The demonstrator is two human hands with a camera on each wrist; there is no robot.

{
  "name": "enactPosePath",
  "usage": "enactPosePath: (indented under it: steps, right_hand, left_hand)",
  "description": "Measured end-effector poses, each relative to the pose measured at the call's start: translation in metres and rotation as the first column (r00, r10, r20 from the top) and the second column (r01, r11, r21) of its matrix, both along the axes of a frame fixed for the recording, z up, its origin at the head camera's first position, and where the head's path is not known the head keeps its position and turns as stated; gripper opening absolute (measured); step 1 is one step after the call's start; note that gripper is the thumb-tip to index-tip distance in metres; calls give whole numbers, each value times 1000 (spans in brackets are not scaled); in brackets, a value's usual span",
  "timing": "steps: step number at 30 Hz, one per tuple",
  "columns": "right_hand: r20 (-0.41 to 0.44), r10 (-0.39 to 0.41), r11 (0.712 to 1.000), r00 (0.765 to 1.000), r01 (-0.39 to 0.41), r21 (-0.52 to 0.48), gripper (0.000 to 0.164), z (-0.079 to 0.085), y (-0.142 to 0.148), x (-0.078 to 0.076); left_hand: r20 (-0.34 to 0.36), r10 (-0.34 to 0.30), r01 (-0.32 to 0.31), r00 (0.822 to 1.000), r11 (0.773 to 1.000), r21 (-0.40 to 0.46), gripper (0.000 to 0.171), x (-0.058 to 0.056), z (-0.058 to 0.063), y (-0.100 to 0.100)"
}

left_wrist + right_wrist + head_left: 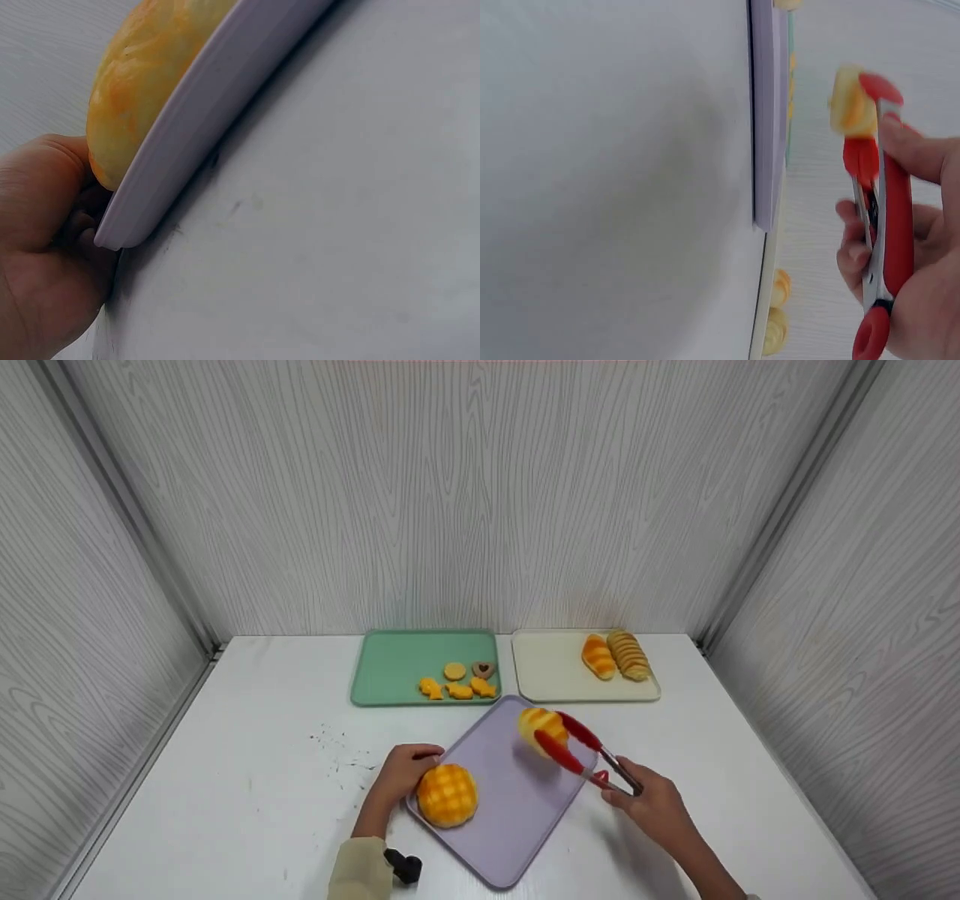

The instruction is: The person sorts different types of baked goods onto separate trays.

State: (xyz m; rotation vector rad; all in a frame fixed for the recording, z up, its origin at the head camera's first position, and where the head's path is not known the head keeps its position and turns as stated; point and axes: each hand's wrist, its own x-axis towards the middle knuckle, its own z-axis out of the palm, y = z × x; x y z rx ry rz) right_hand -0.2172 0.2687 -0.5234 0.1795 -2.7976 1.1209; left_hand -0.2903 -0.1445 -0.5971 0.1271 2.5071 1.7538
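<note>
My right hand [652,806] grips a pair of red-tipped tongs [896,217]. Between the tong tips is a small striped yellow bread roll [541,729], lifted over the far right part of a lilac tray [510,810]. The tray lies turned at an angle on the table. On its left corner sits a round bread bun [448,796] with a grid pattern on top. My left hand [407,771] holds the tray's rim right beside this bun; in the left wrist view the curled fingers are partly hidden behind the tray corner [124,232].
Behind the lilac tray is a green tray [405,660] with several small biscuits, some fish-shaped. To its right, a cream tray [547,667] bears a striped roll [598,657] and a ridged loaf [628,655]. Pale panels [450,495] enclose the white table [247,780].
</note>
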Motion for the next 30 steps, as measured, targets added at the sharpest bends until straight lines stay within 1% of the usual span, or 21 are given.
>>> enactPosePath:
  steps: [3,6,9,14,16,18,22,27,30]
  right_hand:
    - [-76,-89,996,993,89,5,63,-4,5,-15]
    - [-125,-144,989,982,144,-6,57,-10,8,-33]
    - [-144,-181,983,973,184,7,53,-14,9,-52]
    - [-172,-227,965,959,246,94,53,-19,6,-83]
    - [-165,-237,958,957,259,124,55,-20,2,-94]
    - [-140,-244,954,960,264,140,56,-20,-3,-103]
    - [-94,-254,951,963,267,157,53,-20,-13,-117]
    - [-40,-297,935,954,299,190,51,-22,-24,-133]
    - [-20,-313,930,950,311,197,54,-22,-29,-142]
  left_hand:
    - [-10,-5,5,1000,1000,3,25,-1,0,0]
    - [-12,-6,6,1000,1000,6,25,-1,1,0]
    - [-21,-5,5,1000,1000,-2,25,-2,0,-1]
    - [-23,-4,4,1000,1000,-10,25,-2,-4,-1]
    - [-17,-4,4,1000,1000,-6,25,-2,-4,0]
    - [-13,-6,6,1000,1000,-6,25,-1,-5,0]
    - [-15,-7,7,1000,1000,-9,25,0,-4,1]
    - [-27,4,-5,1000,1000,-6,24,-1,-5,0]
    - [-16,11,-11,1000,1000,-6,24,-1,-5,0]
